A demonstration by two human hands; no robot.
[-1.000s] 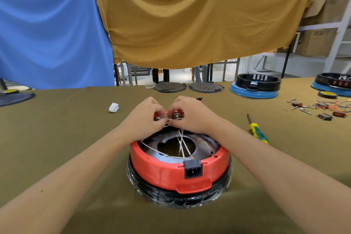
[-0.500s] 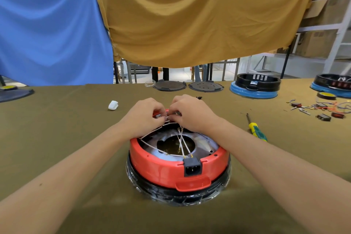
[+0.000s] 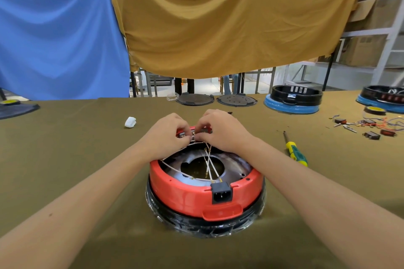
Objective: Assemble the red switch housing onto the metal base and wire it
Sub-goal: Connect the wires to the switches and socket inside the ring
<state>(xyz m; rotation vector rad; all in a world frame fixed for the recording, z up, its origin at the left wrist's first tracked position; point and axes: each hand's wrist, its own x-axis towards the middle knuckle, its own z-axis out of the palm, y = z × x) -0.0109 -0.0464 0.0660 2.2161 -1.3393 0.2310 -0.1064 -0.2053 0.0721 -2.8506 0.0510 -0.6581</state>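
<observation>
One red switch housing (image 3: pixel 196 197) sits on the worktop (image 3: pixel 65 148). At its far rim, the left hand (image 3: pixel 166 137) and right hand (image 3: pixel 223 130) pinch white wires (image 3: pixel 209 166).

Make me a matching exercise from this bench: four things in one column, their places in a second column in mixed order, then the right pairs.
Things
1. screwdriver
2. white wad
3. power socket
4. white wires

Places
A. set in the near wall of the red housing
B. on the cloth, left of the left hand
C. stretched across the opening of the metal base
D. on the cloth, right of the right hand

Pairs: 1-D, 2-B, 3-A, 4-C
</observation>
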